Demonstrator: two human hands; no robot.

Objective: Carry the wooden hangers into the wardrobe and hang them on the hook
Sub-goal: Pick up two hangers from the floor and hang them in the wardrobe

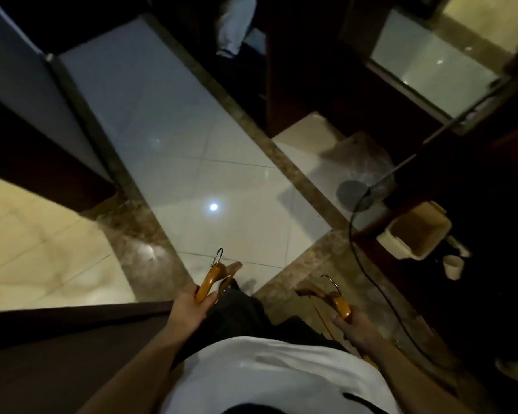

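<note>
The left hand (pixel 192 306) has its fingers curled tight round one bunch of wooden hangers (pixel 210 278), held low in front of the person's white shirt (pixel 266 369) with the metal hook (pixel 218 256) pointing forward over the pale tiled floor (pixel 177 144). The right hand (pixel 356 325) grips a second bunch of hangers (pixel 340 303) the same way, over the brown stone strip (pixel 317 249) and near a black cable (pixel 360 261). Further right stand a beige bin (pixel 416 234) and a white cup (pixel 453 265).
</note>
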